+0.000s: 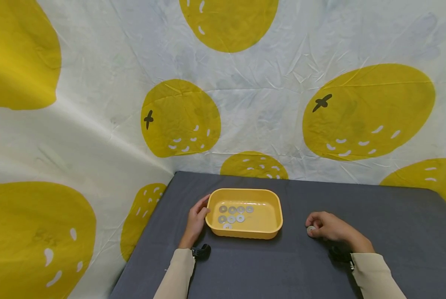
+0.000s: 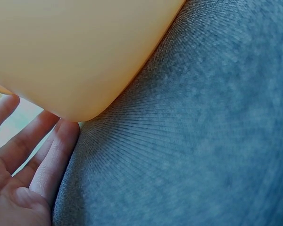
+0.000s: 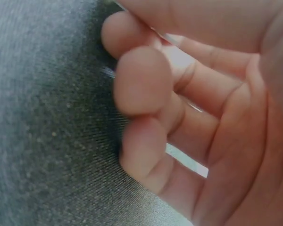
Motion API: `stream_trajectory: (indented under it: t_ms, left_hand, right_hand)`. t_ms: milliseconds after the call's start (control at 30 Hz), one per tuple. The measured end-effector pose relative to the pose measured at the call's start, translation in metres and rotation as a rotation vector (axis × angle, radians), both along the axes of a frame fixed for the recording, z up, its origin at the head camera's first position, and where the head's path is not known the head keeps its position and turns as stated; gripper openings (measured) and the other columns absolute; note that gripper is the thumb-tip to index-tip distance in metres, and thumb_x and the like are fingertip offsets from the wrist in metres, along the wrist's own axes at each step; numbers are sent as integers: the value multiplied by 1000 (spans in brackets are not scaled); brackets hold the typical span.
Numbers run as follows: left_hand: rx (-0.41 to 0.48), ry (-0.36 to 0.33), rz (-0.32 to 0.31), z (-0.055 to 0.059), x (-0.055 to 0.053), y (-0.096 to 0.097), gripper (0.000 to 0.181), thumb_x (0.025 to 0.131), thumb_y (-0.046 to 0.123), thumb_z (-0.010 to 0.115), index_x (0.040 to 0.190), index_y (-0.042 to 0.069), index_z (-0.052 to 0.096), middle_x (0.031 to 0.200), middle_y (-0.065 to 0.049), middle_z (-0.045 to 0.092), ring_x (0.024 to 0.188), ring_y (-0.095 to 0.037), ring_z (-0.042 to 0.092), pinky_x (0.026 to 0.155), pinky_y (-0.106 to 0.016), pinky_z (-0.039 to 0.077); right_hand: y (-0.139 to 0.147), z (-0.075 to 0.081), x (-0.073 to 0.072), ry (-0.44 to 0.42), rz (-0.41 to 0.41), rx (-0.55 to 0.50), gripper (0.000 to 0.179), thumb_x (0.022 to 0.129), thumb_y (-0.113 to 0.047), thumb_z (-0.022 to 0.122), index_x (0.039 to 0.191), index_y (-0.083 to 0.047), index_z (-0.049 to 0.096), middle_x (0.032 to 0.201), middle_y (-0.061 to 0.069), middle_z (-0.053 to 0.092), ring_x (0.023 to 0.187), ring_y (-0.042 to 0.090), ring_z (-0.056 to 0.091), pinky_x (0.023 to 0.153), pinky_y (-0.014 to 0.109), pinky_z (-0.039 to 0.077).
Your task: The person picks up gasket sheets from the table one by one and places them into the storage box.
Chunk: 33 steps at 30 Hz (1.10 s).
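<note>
A yellow rectangular plastic tray (image 1: 258, 232) sits on the dark cloth, with several flat metal washers (image 1: 240, 218) lying in its left half, partly in rows. My left hand (image 1: 195, 222) rests against the tray's left end. In the left wrist view, the fairly straight fingers (image 2: 52, 165) touch the outside of its wall. Off to the right of the tray, my right hand (image 1: 329, 227) pinches one washer (image 1: 311, 229) between thumb and fingertips, just over the cloth. In the right wrist view the fingers (image 3: 144, 82) are curled and the washer is hidden.
Dark grey cloth (image 1: 253, 270) covers the table. A white curtain with large yellow fruit prints (image 1: 260, 120) hangs behind it and along the left side. Each wrist wears a black strap (image 1: 202, 251) next to a beige sleeve (image 1: 178, 270).
</note>
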<state>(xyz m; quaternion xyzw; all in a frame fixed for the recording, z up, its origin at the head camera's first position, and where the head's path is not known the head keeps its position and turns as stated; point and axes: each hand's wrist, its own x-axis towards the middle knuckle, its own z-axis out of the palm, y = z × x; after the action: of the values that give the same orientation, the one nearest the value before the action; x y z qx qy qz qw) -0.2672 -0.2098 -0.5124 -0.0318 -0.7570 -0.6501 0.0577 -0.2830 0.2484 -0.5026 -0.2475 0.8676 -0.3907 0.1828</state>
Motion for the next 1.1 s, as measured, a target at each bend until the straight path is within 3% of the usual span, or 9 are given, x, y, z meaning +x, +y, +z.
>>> stream_trajectory:
  t_ms: [233,467,667,800,1100]
  left_hand:
    - [30,-6,-11,2,2,0,50,101,3,50,150,11,52,141,-25,60,124,-43,60,90,-30,54]
    - [31,-2,-12,1,2,1,50,101,2,50,150,11,52,140,-24,60,125,-41,61,92,-33,54]
    - [21,-12,-10,0,2,0,51,101,4,50,152,10,50,139,-23,61,123,-42,61,91,-34,55]
    - [11,-15,-6,-1,2,0,50,101,4,50,150,14,52,136,-23,63,119,-42,62,89,-34,55]
    - [-5,-14,-6,-2,1,0,51,101,4,50,151,12,51,136,-23,63,119,-40,62,88,-31,54]
  right_hand:
    - [1,2,-2,15,33,-39,24,95,-8,68,115,6,65,69,-1,57,57,5,52,55,26,45]
    - [2,1,-5,92,52,-132,29,91,-4,72,116,7,62,77,0,55,63,2,50,58,23,44]
    - [-1,3,-6,90,13,-196,32,88,0,74,115,7,59,83,3,60,67,5,54,60,23,47]
    - [-2,6,-5,110,-21,-193,33,86,1,76,113,6,58,83,3,61,67,4,54,59,23,47]
    - [-6,11,-3,156,-83,-159,30,86,-3,77,110,3,61,82,3,59,66,4,52,58,24,46]
